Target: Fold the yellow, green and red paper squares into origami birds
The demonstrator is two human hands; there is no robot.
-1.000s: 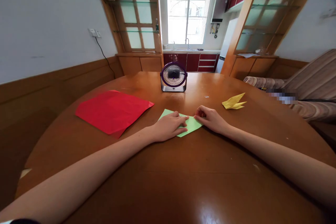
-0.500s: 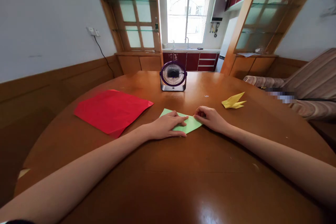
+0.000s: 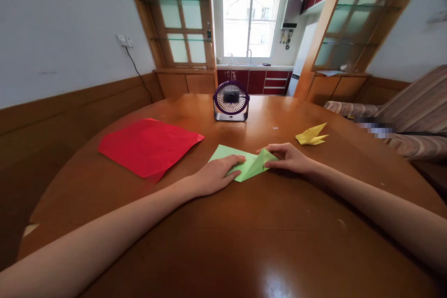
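Green paper sheet point(image 3: 244, 164), mid-fold on worktop point(image 3: 244, 223): left hand point(image 3: 216, 174) flat, fingers together, pinning its near side; right hand point(image 3: 289, 158) pinching the lifted right flap; next likely a pressed crease.

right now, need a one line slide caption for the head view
Left hand presses a green paper flat on the wooden table while the right hand lifts its right corner into a fold.

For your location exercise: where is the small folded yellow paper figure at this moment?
In the head view, the folded yellow paper figure lies on the round wooden table to the right, just beyond the right hand, right of the purple desk fan.
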